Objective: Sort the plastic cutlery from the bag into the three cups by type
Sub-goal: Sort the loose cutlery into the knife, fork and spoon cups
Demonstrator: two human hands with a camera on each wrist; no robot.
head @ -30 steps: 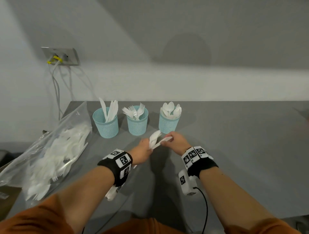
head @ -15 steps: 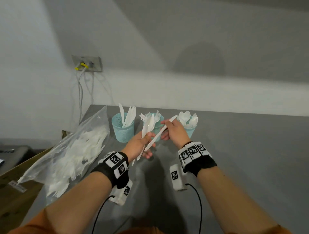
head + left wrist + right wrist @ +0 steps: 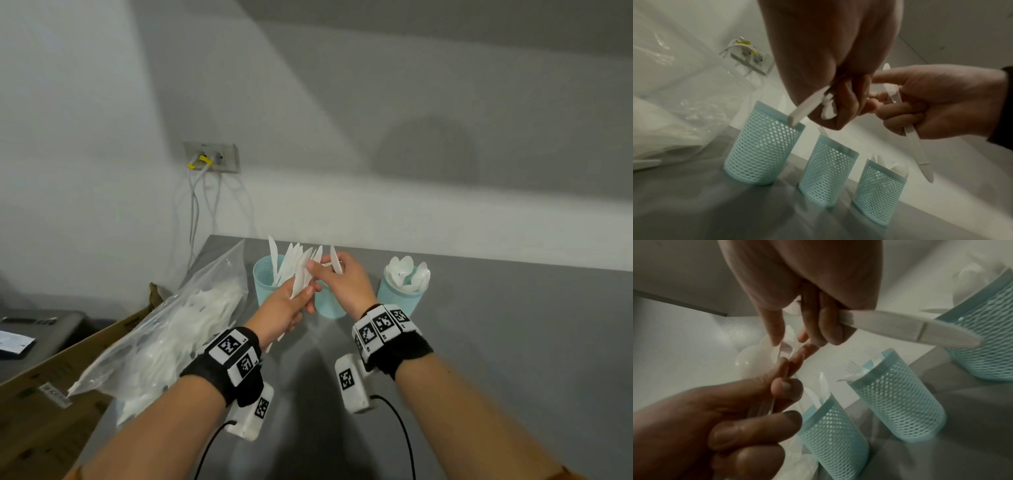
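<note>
White plastic cutlery [image 3: 300, 278] is bunched in the left hand [image 3: 286, 310], fingers curled round the handles, raised above the grey table [image 3: 513, 342] in front of the three pale-blue mesh cups [image 3: 761, 146]. At its 2 o'clock the right hand [image 3: 344, 284] grips a white plastic knife [image 3: 910, 326] with its curled lower fingers, thumb and forefinger reaching into the bunch. The clear plastic bag [image 3: 164, 329] lies at the table's 9 o'clock.

You wear a black band [image 3: 226, 371] at lower centre-left and another [image 3: 400, 346] at centre-right, each carrying white tiles with black square codes. White camera boxes [image 3: 352, 383] hang beneath, trailing black cables [image 3: 404, 442]. Orange sleeves [image 3: 565, 474] show at the bottom corners.
</note>
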